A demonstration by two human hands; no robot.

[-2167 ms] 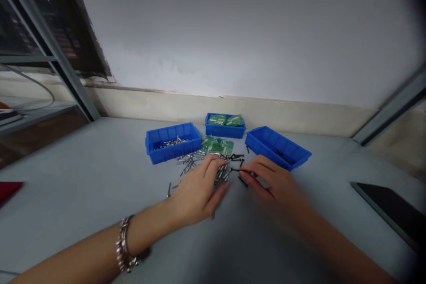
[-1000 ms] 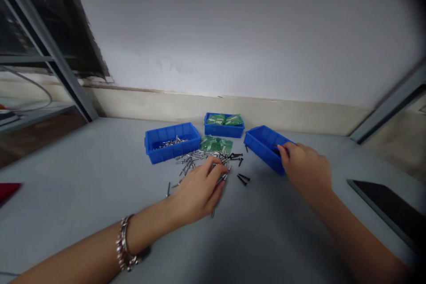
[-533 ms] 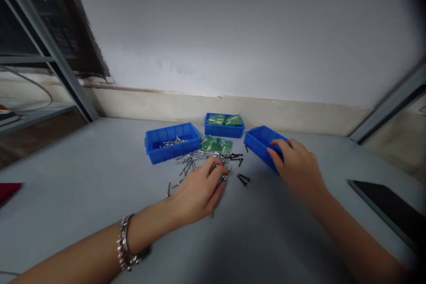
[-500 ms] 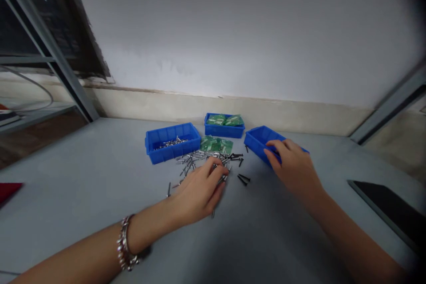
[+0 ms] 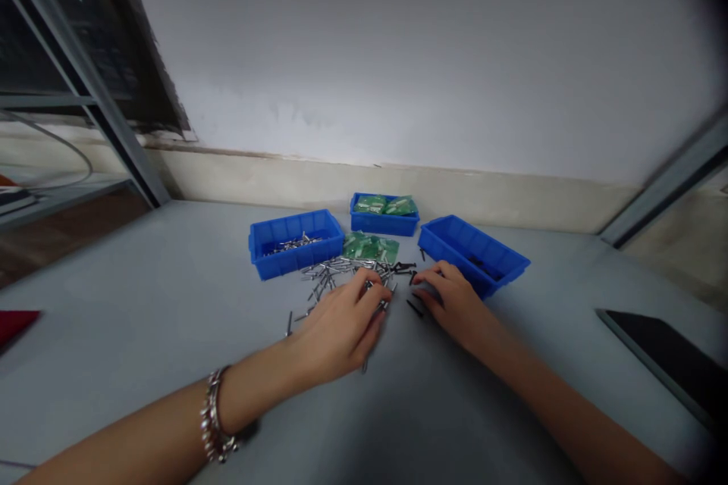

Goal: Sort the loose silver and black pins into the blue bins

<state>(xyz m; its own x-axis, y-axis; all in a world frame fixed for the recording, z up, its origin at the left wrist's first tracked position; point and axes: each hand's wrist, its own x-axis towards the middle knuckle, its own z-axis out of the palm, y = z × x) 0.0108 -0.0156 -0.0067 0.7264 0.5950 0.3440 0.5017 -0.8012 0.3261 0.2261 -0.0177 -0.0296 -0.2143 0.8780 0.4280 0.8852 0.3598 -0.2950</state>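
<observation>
- Left hand [image 5: 344, 326]: fingers curled over the loose silver screws [image 5: 330, 273]; can't tell if any is gripped.
- Right hand [image 5: 455, 303]: fingers bent toward thumb, down at the loose dark screws [image 5: 415, 308]; hold unclear.
- Left on the surface [image 5: 171, 303]: many silver, few dark.
- Done: some silver in left bin [image 5: 299, 264], dark in right bin [image 5: 449, 254].
- Rear bin [image 5: 384, 225]: green packets [image 5: 372, 204].

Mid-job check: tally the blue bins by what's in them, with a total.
Blue bin with silver fasteners: 1
Blue bin with green packets: 1
Blue bin with dark fasteners: 1
Total blue bins: 3
</observation>
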